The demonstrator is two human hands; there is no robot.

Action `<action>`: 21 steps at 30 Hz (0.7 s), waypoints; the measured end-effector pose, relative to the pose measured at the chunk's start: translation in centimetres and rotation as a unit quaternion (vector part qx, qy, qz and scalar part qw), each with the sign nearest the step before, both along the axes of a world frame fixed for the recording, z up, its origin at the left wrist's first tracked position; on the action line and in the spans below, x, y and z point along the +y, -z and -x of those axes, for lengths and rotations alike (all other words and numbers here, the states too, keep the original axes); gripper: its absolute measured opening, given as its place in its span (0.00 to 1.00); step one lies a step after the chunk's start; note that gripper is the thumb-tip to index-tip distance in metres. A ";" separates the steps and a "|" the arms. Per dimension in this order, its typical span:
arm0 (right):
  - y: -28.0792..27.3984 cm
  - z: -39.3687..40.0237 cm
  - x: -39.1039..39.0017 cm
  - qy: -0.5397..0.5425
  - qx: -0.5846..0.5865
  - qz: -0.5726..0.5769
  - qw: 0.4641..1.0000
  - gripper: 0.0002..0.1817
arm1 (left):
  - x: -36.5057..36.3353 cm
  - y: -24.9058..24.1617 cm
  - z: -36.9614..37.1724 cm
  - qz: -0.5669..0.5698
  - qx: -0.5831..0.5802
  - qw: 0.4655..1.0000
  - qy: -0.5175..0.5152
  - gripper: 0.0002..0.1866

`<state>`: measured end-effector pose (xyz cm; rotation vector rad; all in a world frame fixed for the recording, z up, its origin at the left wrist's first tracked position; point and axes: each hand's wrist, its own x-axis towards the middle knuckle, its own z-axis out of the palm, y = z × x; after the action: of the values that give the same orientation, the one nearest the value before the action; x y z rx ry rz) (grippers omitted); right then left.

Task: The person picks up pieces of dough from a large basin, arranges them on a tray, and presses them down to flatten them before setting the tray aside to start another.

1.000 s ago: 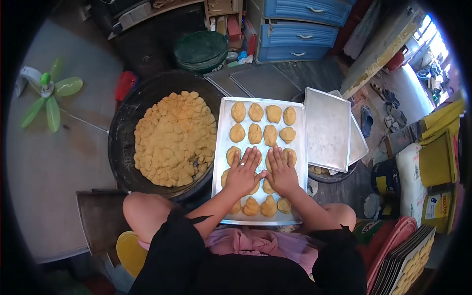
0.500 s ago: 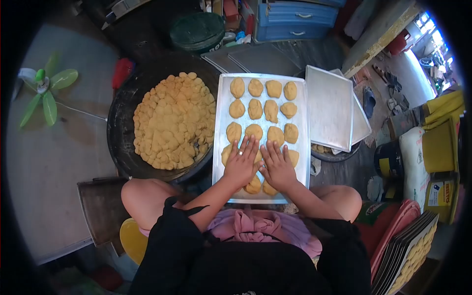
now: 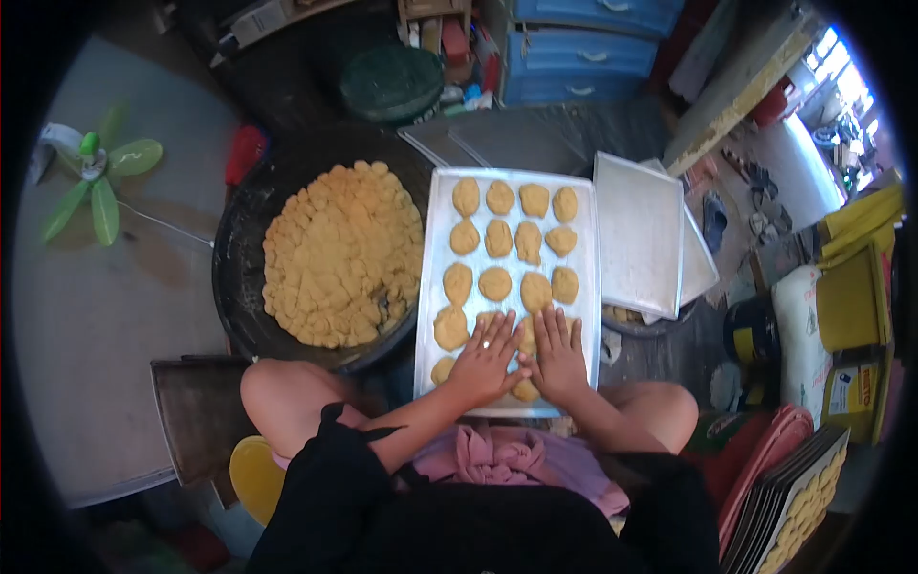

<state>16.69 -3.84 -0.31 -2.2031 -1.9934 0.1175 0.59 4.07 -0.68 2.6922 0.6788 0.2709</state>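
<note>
A metal baking tray (image 3: pixel 584 263) lies in front of me, with rows of flattened dough pieces (image 3: pixel 494 283) on it. My left hand (image 3: pixel 486 368) rests palm down on the pieces in the nearer rows, fingers stretched out and a ring on one. Beside it, my right hand (image 3: pixel 559 362) is also flat and open over pieces in the same rows, its thumb close to the left hand. The pieces beneath both palms are mostly hidden. Farther from me, the dough pieces are uncovered.
Left of the tray stands a black basin (image 3: pixel 229 287) with a large mound of dough lumps (image 3: pixel 339 253). Bare trays (image 3: pixel 639 234) lie over another basin at the right. A stack of filled trays (image 3: pixel 789 507) leans at lower right. A green fan (image 3: pixel 96 170) is at far left.
Both hands have moved slightly toward me over the tray, uncovering the third row's pieces. The whole view has shifted, so the tray sits lower in the picture.
</note>
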 end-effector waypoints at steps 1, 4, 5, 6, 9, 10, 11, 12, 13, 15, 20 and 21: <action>-0.8 -0.1 0.6 0.008 0.018 -0.007 1.000 0.42 | 0.8 -0.9 0.2 -0.013 -0.006 1.000 0.012 0.41; -2.5 -0.2 3.9 0.026 0.038 -0.030 0.998 0.41 | 4.0 -2.9 -0.4 -0.023 0.004 0.997 -0.077 0.41; -2.2 -0.2 5.0 0.041 0.021 -0.041 0.998 0.41 | 5.3 -3.0 -0.6 -0.023 0.000 0.997 -0.080 0.42; -1.6 -0.4 5.9 0.056 0.002 -0.054 0.997 0.41 | 5.9 -2.2 -0.4 -0.024 0.001 0.996 -0.080 0.42; 0.0 -0.4 6.0 0.037 0.029 -0.020 0.999 0.41 | 7.1 0.1 -0.2 -0.028 0.082 0.994 -0.072 0.41; -0.1 -0.4 6.1 0.035 0.024 -0.008 0.999 0.41 | 7.0 0.3 0.0 -0.032 0.080 0.994 -0.072 0.41; 0.3 -0.7 6.0 0.026 0.035 -0.001 0.999 0.42 | 6.8 0.5 0.6 -0.023 0.046 0.996 -0.073 0.41; -0.3 -1.2 6.8 0.025 0.028 -0.010 0.999 0.42 | 7.6 0.7 0.5 -0.021 0.007 0.997 -0.076 0.42; -1.8 -1.5 7.6 0.020 0.073 -0.025 0.997 0.42 | 8.6 -0.4 0.4 0.045 -0.039 0.993 -0.101 0.38; -4.6 -2.5 10.5 -0.003 0.139 -0.086 0.987 0.40 | 12.7 -2.0 -1.1 0.062 -0.108 0.984 -0.124 0.35; -6.3 -8.6 26.5 0.041 0.130 -0.116 0.984 0.22 | 26.8 -0.9 -5.8 0.067 -0.137 0.964 -0.219 0.28; -6.3 -9.5 29.8 0.075 0.126 -0.049 0.988 0.19 | 29.8 -0.1 -6.7 0.085 -0.109 0.964 -0.228 0.27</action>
<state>26.24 25.99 6.04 -2.1468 -1.6603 0.2587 7.26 33.85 -0.62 2.2715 1.1860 0.5839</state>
